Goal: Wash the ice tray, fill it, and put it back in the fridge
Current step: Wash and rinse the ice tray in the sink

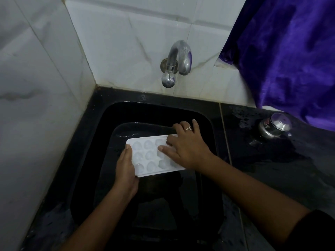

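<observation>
– Holding the white ice tray (147, 161): which hand?
– Left hand (126, 168): fingers clasp the tray's short left edge. Right hand (187, 148): fingers spread flat over the right end, gripping nothing.
– Tray position?
– Low inside the black sink (101, 134), below the wall tap (178, 60). To the right, the wet counter (272, 171) carries a steel pot (272, 127), beside purple cloth (290, 51).

The right hand (188, 151) hides the ice tray's (145, 156) right end.
</observation>
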Action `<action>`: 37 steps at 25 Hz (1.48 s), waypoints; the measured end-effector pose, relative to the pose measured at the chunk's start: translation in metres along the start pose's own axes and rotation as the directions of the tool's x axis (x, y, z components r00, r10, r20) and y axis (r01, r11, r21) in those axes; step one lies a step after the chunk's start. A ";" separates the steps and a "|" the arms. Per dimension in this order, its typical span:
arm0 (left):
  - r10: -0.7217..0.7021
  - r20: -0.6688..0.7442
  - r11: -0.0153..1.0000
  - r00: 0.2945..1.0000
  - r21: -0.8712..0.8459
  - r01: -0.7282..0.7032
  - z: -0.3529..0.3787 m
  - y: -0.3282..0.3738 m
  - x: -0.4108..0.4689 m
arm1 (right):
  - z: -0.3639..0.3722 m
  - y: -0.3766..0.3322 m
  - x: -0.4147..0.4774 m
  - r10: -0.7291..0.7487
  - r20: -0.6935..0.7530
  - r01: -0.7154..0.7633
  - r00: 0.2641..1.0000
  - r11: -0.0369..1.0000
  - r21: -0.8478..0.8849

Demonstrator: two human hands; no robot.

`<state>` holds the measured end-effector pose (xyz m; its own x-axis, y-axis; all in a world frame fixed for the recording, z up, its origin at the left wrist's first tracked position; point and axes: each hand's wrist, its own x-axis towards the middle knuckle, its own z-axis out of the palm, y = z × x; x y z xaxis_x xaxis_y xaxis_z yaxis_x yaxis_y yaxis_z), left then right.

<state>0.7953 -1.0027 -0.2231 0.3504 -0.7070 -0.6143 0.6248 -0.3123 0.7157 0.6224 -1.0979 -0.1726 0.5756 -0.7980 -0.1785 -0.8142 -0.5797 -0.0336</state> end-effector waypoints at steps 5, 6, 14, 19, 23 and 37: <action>0.006 -0.030 1.000 1.000 -0.008 -0.006 -0.008 0.004 0.010 | 0.000 0.010 -0.009 -0.004 0.023 -0.002 1.000 0.966 0.259; 0.004 -0.027 1.000 1.000 0.006 -0.004 -0.008 0.003 0.009 | 0.000 0.011 -0.006 0.020 0.006 -0.021 1.000 0.965 0.263; 0.012 -0.033 1.000 0.999 -0.022 -0.013 -0.009 0.006 0.011 | 0.004 0.003 -0.013 -0.009 -0.089 0.023 0.996 0.987 0.162; -0.019 -0.012 0.999 1.000 -0.034 0.019 -0.001 0.004 0.004 | 0.003 -0.017 -0.010 -0.081 -0.108 0.104 0.991 0.966 0.238; -0.022 0.023 1.000 0.999 -0.010 0.023 0.003 0.002 0.001 | 0.004 -0.026 -0.004 0.010 -0.105 0.010 0.994 0.983 0.183; -0.031 0.047 0.999 0.998 -0.014 0.031 0.006 0.010 -0.005 | -0.003 -0.020 -0.003 0.019 -0.099 0.001 0.995 0.979 0.206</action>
<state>0.7950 -1.0060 -0.2106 0.2981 -0.7260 -0.6197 0.6454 -0.3250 0.6912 0.6373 -1.0847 -0.1682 0.5645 -0.8215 -0.0809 -0.8116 -0.5345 -0.2357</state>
